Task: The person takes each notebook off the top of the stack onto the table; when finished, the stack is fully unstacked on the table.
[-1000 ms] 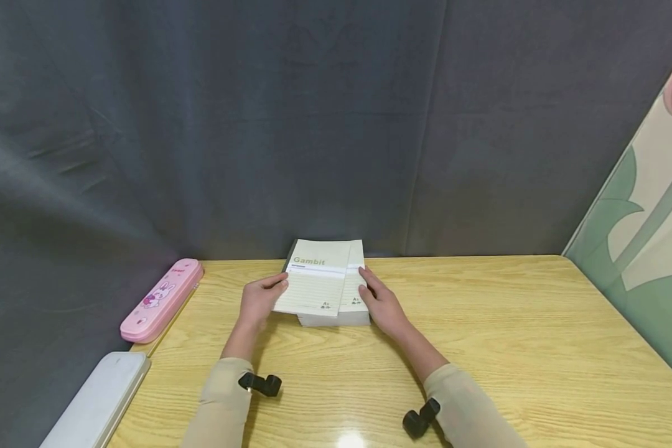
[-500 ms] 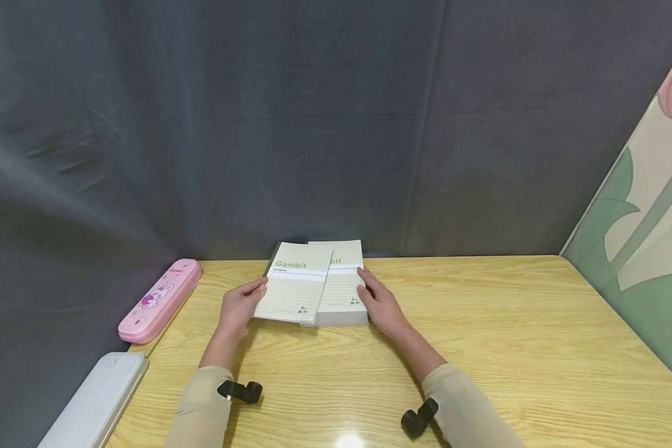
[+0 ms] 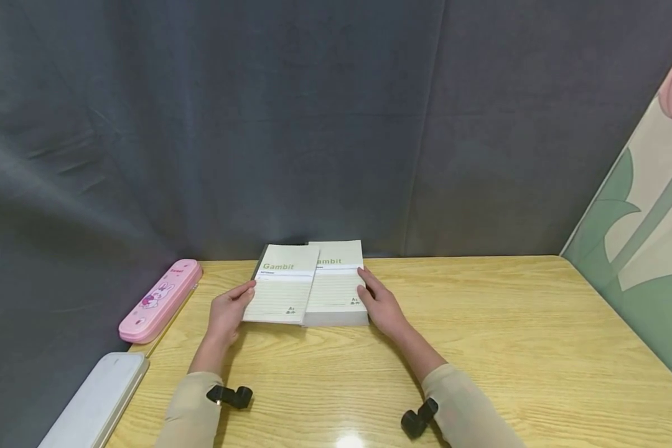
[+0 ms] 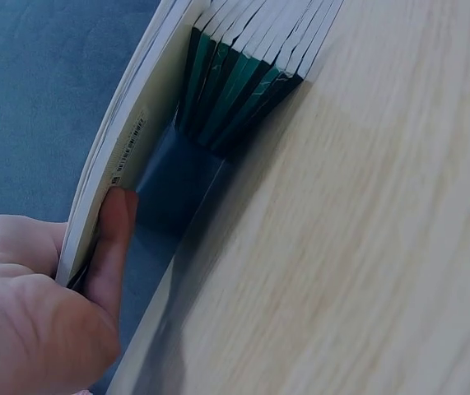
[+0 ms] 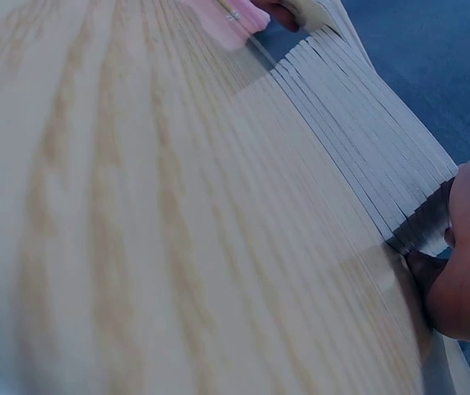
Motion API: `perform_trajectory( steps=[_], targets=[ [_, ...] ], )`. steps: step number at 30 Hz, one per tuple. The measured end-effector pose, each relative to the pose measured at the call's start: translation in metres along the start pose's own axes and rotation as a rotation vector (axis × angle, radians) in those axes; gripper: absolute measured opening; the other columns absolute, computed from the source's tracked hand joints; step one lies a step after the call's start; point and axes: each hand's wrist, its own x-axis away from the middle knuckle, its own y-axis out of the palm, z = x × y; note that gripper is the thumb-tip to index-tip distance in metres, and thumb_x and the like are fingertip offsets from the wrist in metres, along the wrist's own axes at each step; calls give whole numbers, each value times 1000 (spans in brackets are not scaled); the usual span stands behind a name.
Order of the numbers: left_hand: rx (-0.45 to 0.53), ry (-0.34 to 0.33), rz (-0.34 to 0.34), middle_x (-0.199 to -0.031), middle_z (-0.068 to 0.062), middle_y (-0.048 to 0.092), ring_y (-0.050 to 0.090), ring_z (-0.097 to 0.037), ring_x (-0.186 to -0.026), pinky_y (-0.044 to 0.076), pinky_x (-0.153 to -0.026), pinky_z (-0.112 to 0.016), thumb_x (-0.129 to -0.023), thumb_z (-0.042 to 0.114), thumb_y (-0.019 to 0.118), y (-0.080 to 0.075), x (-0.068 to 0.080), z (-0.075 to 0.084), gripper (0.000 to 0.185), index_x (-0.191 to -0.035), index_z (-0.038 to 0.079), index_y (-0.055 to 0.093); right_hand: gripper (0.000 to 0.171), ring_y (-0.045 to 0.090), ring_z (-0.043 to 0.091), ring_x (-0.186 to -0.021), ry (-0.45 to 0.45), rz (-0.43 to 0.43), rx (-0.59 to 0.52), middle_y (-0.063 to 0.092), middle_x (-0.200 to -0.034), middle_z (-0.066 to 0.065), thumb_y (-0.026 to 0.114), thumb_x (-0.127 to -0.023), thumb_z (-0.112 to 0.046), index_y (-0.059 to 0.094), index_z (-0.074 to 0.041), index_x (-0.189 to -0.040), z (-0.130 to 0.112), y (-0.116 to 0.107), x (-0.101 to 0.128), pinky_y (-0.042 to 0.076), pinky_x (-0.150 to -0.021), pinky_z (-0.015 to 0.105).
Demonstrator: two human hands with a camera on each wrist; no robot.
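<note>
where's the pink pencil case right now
In the head view the pink pencil case lies at the wooden table's far left edge, left of the left hand, with a white flat case just nearer the camera.

The scene was evenly and fairly softly lit from above. A small white glare spot sat on the glossy wooden table [image 3: 351,440] at the bottom edge of the head view. The dark curtain [image 3: 257,124] behind looked dim and flat, with faint folds. Soft, short shadows fell beneath the stack of notebooks [image 3: 336,318] and the forearms. The head view was sharp in the middle, with wide-angle bending toward its edges. Both wrist views were blurred up close: the left hand [image 4: 29,313] and right hand [image 5: 465,263] appeared soft, and the wood grain smeared.
</note>
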Motion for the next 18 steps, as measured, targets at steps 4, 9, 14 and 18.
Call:
perform_trajectory(
  steps=[4,9,14,18],
  targets=[
    [9,-14,19,-146,-17,54,44,-27,-139,41,-112,-36,-103,19,62,-2,1,0,38,-137,2,61,51,23,26,-151,-3,-4,-1,28,-165,8,46,-109,-28,37,-14,-158,1,0,-1,22,-123,46],
    [23,-37,40,-147,-16,53,46,-24,-136,48,-99,-19,-103,19,61,-5,1,-2,38,-138,3,61,52,22,27,-151,-7,-10,1,27,-165,9,46,-109,-28,36,-14,-158,4,0,-2,21,-123,48],
    [54,-39,74,-146,-16,54,53,-16,-123,51,-79,-8,-103,17,62,-9,-1,-5,37,-137,2,62,52,22,27,-151,-8,-8,-2,27,-165,8,46,-109,-29,37,-15,-158,3,-1,-1,21,-123,48],
    [60,-44,99,-145,-16,54,55,-12,-115,52,-77,-10,-103,17,61,-13,-1,-7,37,-137,2,61,52,22,27,-151,-14,-11,-9,27,-165,9,46,-109,-29,37,-15,-158,3,-1,-1,21,-123,48]
  ],
)
